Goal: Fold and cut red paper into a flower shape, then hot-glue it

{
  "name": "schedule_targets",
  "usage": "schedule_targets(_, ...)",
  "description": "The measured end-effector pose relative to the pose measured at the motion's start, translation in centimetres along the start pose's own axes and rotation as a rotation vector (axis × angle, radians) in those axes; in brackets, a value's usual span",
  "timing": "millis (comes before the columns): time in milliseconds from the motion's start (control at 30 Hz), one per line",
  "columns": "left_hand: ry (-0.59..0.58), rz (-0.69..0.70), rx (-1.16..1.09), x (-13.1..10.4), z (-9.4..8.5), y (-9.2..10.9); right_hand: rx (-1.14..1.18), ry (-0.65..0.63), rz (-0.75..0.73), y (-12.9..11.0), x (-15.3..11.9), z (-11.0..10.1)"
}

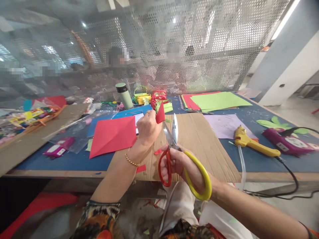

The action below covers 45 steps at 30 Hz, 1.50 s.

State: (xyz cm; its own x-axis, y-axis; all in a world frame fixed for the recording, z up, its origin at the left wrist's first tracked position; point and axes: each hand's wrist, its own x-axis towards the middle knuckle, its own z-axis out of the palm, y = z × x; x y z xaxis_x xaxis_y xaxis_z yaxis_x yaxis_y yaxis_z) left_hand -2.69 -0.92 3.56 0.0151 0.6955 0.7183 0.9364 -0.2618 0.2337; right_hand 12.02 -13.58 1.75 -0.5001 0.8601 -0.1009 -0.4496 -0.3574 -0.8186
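Observation:
Above the brown cardboard sheet (pixel 201 142), my left hand (pixel 149 127) is closed on a small folded piece of red paper (pixel 160 113), which sticks up past the fingers. My right hand (pixel 183 164) grips a pair of scissors (pixel 171 141) by one red and one yellow handle. The blades are spread apart and point forward, just right of the red piece. Small red scraps (pixel 141 168) lie on the cardboard near my left wrist. A larger red sheet (pixel 113 134) lies left of my left hand, beside a partly covered phone.
A yellow glue gun (pixel 256 142) rests over a lilac sheet (pixel 220 125), near a purple power strip (pixel 289 141). Behind stand a green bottle (pixel 124 96), small colored baskets (pixel 159 98) and stacked green sheets (pixel 221 100). People sit beyond the perforated screen.

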Motion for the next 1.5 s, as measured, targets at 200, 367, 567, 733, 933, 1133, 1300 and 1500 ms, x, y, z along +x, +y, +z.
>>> schedule_targets(200,-0.102,0.001,-0.013,-0.8,0.0,0.9,0.006,0.094,-0.077,0.5,1.6,1.0)
schedule_targets(367,-0.124,0.069,0.019,-1.4,0.1,1.3,0.014,0.197,-0.152,0.5,2.8,1.5)
schedule_targets(567,-0.101,0.142,0.042,-1.5,0.2,1.3,-0.065,0.3,-0.204,0.4,2.7,1.3)
schedule_targets(733,-0.109,0.15,0.114,-1.4,0.4,1.6,-0.072,0.34,-0.215,0.3,2.4,1.2)
schedule_targets(933,-0.205,0.162,0.164,-1.4,-0.1,2.1,-0.081,0.404,-0.175,-0.2,1.9,1.6)
schedule_targets(1133,-0.308,0.195,0.244,-1.1,-0.8,2.7,-0.102,0.384,-0.184,-0.3,2.0,1.4)
schedule_targets(1300,-0.338,0.22,0.284,-1.1,-0.8,2.6,-0.15,0.369,-0.195,-0.6,2.2,1.1)
schedule_targets(1500,-0.218,0.248,0.273,-1.2,-0.3,2.3,-0.15,0.37,-0.148,-0.9,1.7,1.1)
